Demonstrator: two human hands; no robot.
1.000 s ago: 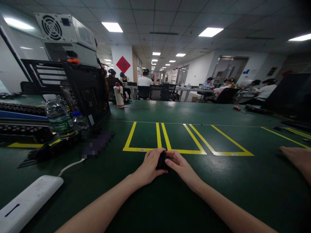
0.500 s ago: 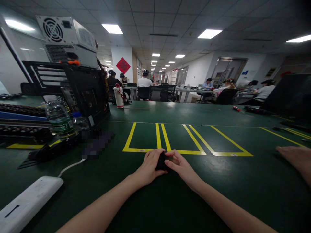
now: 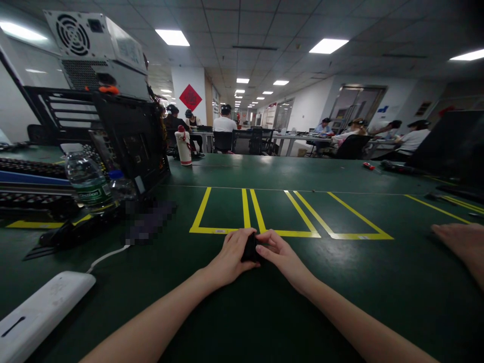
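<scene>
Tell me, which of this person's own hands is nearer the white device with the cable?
Left. The left hand is right of the white device, apart from it; the right hand is farther right.

The hands [image 3: 235,253] partly hide a black object [image 3: 249,249] (exact shape unclear).

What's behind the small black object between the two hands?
Beyond the small black object, yellow tape marks the green tabletop. The object, the left hand and the right hand hide the surface immediately behind; what lies there cannot be seen.
</scene>
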